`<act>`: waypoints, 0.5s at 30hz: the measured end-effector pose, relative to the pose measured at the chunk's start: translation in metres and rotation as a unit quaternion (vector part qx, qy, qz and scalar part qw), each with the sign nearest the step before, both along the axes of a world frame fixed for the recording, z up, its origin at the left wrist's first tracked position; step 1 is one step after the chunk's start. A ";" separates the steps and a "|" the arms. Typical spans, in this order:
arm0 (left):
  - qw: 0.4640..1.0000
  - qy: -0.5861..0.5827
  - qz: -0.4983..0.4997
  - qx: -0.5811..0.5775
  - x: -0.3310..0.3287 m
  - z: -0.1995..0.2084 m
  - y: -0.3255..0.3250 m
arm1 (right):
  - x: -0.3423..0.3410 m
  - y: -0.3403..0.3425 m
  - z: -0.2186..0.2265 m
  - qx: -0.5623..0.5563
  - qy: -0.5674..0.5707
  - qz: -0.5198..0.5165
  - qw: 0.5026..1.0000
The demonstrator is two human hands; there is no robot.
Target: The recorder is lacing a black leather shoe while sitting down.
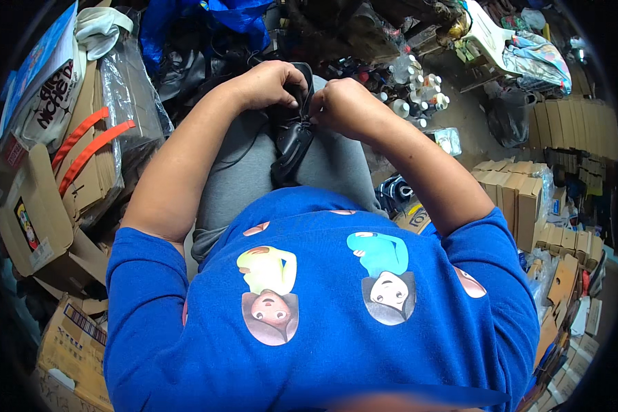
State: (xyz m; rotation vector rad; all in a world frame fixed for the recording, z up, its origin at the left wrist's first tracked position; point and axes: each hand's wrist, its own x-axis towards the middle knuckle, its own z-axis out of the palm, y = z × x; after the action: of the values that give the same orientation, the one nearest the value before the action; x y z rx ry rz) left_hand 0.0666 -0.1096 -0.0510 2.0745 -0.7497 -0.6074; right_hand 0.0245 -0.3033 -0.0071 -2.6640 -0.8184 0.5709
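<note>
A shiny black article (294, 143), by its looks a leather shoe, rests on my lap between my thighs. My left hand (273, 84) is closed over its far left part, thumb and fingers bent around the edge of its opening. At its right side my right hand (350, 106) is closed in a pinch, knuckles up. What lies between those right fingertips is too small and hidden to name. A thin dark cord (244, 147) trails across the grey trousers (230, 189) by my left forearm.
Cardboard boxes (34, 220) and flattened card with orange straps (93, 154) crowd the left. Black items and a blue plastic bag (237, 20) lie ahead. Several white-capped bottles (412, 89) stand right, near a white plastic chair (489, 38) and a black bag (508, 120). Cardboard stacks (515, 199) line the right.
</note>
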 end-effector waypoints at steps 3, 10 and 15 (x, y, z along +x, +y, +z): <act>0.999 -0.034 0.008 0.017 -0.001 -0.005 -0.005 | -0.002 0.012 -0.008 -0.029 -0.036 -0.001 0.999; 0.956 -0.205 0.203 0.045 -0.052 0.026 -0.003 | 0.009 -0.002 -0.006 0.021 0.007 0.021 1.000; 0.959 -0.166 0.191 0.125 -0.108 0.031 0.041 | 0.011 -0.041 -0.012 0.222 0.228 -0.113 0.941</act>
State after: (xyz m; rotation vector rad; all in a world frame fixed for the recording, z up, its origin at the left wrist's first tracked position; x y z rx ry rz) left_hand -0.0410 -0.0688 -0.0195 2.5075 -0.4453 -0.1419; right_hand 0.0359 -0.3447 -0.0194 -2.0582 -0.4331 0.7922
